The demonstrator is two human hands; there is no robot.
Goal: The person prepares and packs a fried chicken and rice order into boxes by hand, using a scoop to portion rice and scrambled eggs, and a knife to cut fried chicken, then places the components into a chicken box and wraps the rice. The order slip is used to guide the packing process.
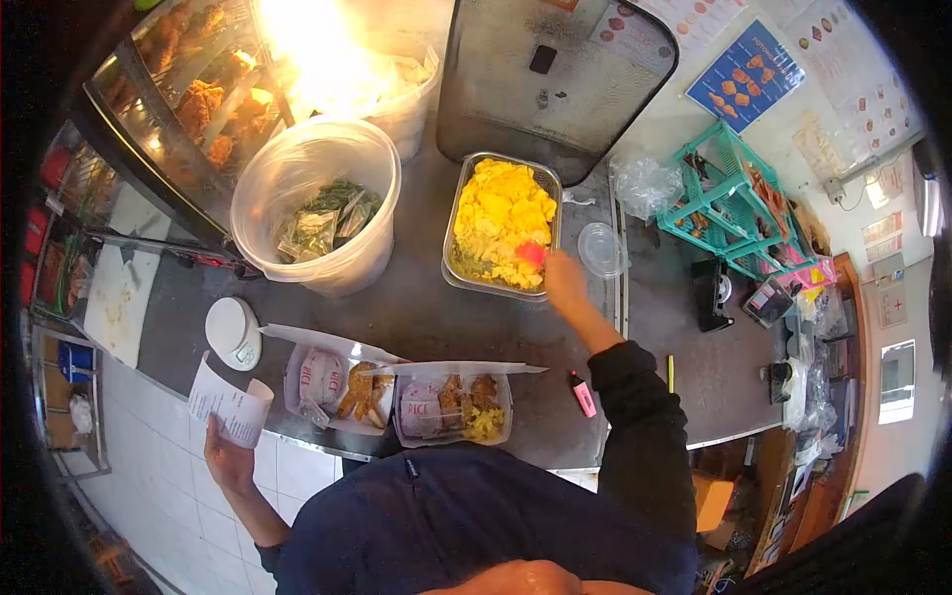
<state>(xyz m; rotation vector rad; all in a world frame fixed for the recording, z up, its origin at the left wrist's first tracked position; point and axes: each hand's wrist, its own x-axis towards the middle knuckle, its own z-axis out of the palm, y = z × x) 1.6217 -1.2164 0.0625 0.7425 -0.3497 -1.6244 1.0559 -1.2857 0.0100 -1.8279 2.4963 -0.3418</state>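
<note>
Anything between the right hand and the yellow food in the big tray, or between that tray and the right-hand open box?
Nothing visible blocks the right hand; its red utensil is in the yellow food. Between the tray and the box, the box's raised lid stands along the facing side.

A blue poster (pixel 746 75) hangs on the wall near a teal rack (pixel 732 185)

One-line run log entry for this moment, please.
left hand: holds white printed paper | right hand: red utensil in yellow food, clear rectangular tray | near body: two open white boxes, rice packets inside
</note>
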